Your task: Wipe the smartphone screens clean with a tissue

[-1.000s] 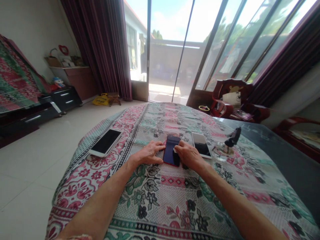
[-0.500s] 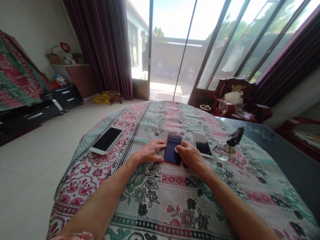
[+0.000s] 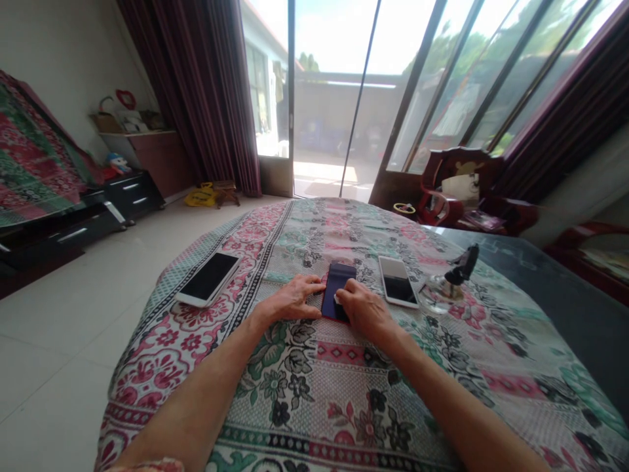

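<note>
A dark-screened smartphone (image 3: 335, 280) with a red edge lies flat on the patterned tablecloth, in front of me. My left hand (image 3: 295, 298) steadies it, thumb at the near left corner and fingertips along the left edge. Closed in a pinch, my right hand (image 3: 362, 307) presses a small white wipe (image 3: 337, 298) onto the screen; most of the wipe is hidden under the fingers. To the right lies a white smartphone (image 3: 398, 282), screen up. Another, larger white smartphone (image 3: 209, 280) rests at the left. Beyond the right-hand phone stands a clear spray bottle (image 3: 437, 296) with a black nozzle.
The tablecloth (image 3: 344, 400) covers a round-edged table. A dark tabletop (image 3: 521, 262) adjoins at the right, with a carved red chair (image 3: 459, 187) behind it. Glass doors (image 3: 334, 118) stand ahead. A yellow bag (image 3: 200, 195) and small stool (image 3: 227, 193) are on the floor.
My right hand has slid slightly left across the screen with the wipe. My left hand stays at the phone's left edge.
</note>
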### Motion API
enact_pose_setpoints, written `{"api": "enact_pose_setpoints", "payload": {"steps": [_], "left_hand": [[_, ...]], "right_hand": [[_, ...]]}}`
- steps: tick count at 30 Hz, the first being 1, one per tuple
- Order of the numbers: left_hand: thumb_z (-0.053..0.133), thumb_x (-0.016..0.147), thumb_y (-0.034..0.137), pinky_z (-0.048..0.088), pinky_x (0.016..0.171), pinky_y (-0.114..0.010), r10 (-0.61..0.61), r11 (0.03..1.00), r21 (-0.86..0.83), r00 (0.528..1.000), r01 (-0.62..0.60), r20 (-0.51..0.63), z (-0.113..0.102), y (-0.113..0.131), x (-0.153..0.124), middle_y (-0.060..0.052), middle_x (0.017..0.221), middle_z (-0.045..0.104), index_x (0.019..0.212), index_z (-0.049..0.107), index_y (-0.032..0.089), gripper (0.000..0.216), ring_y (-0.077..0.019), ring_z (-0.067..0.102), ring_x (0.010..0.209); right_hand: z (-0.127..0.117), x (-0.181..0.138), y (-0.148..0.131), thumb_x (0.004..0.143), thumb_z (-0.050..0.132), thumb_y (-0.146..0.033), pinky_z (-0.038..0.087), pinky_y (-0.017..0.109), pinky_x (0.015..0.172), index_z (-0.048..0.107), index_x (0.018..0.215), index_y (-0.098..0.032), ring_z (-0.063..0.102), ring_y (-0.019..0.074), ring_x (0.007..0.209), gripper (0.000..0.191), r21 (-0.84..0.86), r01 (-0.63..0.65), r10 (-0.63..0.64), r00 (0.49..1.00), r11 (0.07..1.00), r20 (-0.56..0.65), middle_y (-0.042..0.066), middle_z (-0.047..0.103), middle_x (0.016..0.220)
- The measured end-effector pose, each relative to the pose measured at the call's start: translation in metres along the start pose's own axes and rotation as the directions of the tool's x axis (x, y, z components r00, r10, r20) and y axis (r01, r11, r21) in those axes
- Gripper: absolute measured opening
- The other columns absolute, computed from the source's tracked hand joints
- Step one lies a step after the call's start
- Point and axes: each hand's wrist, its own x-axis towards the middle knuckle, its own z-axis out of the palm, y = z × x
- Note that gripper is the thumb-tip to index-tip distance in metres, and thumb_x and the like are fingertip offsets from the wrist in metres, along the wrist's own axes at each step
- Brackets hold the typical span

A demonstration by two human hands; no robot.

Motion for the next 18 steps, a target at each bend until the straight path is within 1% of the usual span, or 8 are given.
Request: {"api": "enact_pose_setpoints", "payload": {"steps": [1, 3, 5, 9, 11, 13, 16, 18], "left_hand": [[0.073, 0.071, 0.035, 0.035, 0.107, -0.040, 0.000, 1.000, 0.002, 1.000, 0.000, 0.001, 0.000, 0.000, 0.000, -0.010, 0.139, 0.044, 0.130, 0.052, 0.021, 0.064, -0.0292, 0.042, 0.125], [0.072, 0.071, 0.036, 0.034, 0.107, -0.039, 0.000, 1.000, 0.007, 1.000, 0.000, 0.001, 0.000, -0.001, 0.001, -0.009, 0.139, 0.044, 0.129, 0.053, 0.021, 0.063, -0.0288, 0.042, 0.125], [0.072, 0.071, 0.036, 0.034, 0.107, -0.039, -0.001, 1.000, 0.013, 1.000, 0.001, 0.003, 0.001, -0.001, 0.001, -0.009, 0.139, 0.044, 0.129, 0.053, 0.022, 0.062, -0.0284, 0.042, 0.125], [0.070, 0.073, 0.035, 0.033, 0.108, -0.038, 0.008, 1.000, 0.020, 1.000, -0.008, 0.003, 0.002, -0.001, 0.001, -0.009, 0.138, 0.044, 0.127, 0.054, 0.022, 0.058, -0.0273, 0.042, 0.125], [0.069, 0.074, 0.035, 0.033, 0.108, -0.038, 0.012, 1.000, 0.017, 1.000, -0.012, 0.000, 0.001, -0.001, 0.000, -0.009, 0.139, 0.044, 0.126, 0.054, 0.021, 0.057, -0.0274, 0.042, 0.126], [0.069, 0.073, 0.035, 0.033, 0.108, -0.039, 0.005, 1.000, 0.010, 1.000, -0.005, 0.000, 0.001, -0.001, 0.000, -0.009, 0.140, 0.043, 0.127, 0.053, 0.022, 0.057, -0.0282, 0.041, 0.126], [0.070, 0.072, 0.035, 0.033, 0.107, -0.041, -0.002, 1.000, -0.004, 1.000, 0.002, 0.006, 0.001, -0.002, 0.000, -0.007, 0.141, 0.042, 0.129, 0.052, 0.026, 0.060, -0.0288, 0.040, 0.127], [0.070, 0.072, 0.035, 0.034, 0.106, -0.040, 0.003, 1.000, -0.007, 1.000, -0.003, 0.007, 0.001, -0.003, 0.001, -0.006, 0.141, 0.043, 0.129, 0.052, 0.027, 0.061, -0.0285, 0.041, 0.127]], "right_hand": [[0.000, 0.001, 0.004, 0.096, 0.039, -0.023, 0.033, 0.026, 0.064, 0.062, 0.088, -0.019, 0.050, 0.0162, 0.079, 0.024, -0.007, -0.034, 0.034, 0.999, 0.999, -0.010, 0.008, 0.054, 0.093], [0.000, 0.001, 0.007, 0.096, 0.039, -0.023, 0.034, 0.026, 0.064, 0.062, 0.089, -0.019, 0.051, 0.0167, 0.080, 0.025, -0.017, -0.047, 0.047, 0.999, 0.999, -0.015, 0.008, 0.054, 0.093], [0.002, 0.001, 0.001, 0.095, 0.041, -0.022, 0.035, 0.027, 0.065, 0.062, 0.090, -0.019, 0.051, 0.0175, 0.082, 0.022, -0.022, -0.001, 0.001, 1.000, 1.000, -0.012, 0.008, 0.054, 0.093], [0.007, -0.001, -0.020, 0.091, 0.047, -0.017, 0.036, 0.028, 0.067, 0.062, 0.092, -0.019, 0.051, 0.0183, 0.084, 0.015, -0.018, 0.130, -0.130, 0.992, 0.991, 0.002, 0.008, 0.057, 0.096], [0.006, -0.002, -0.024, 0.090, 0.047, -0.016, 0.037, 0.028, 0.066, 0.062, 0.093, -0.019, 0.051, 0.0184, 0.084, 0.015, -0.009, 0.157, -0.157, 0.988, 0.988, 0.003, 0.008, 0.058, 0.098], [0.004, -0.001, -0.020, 0.091, 0.046, -0.017, 0.036, 0.028, 0.065, 0.062, 0.092, -0.020, 0.051, 0.0184, 0.083, 0.017, -0.001, 0.129, -0.129, 0.992, 0.992, 0.004, 0.008, 0.058, 0.096], [-0.001, 0.000, -0.006, 0.093, 0.042, -0.018, 0.034, 0.028, 0.063, 0.063, 0.088, -0.019, 0.050, 0.0181, 0.080, 0.021, -0.010, 0.047, -0.047, 0.999, 0.999, 0.000, 0.008, 0.056, 0.093], [-0.002, 0.000, -0.001, 0.094, 0.040, -0.020, 0.033, 0.027, 0.063, 0.063, 0.087, -0.019, 0.050, 0.0177, 0.079, 0.023, -0.015, 0.038, -0.038, 0.999, 0.999, -0.006, 0.008, 0.056, 0.092]]}}
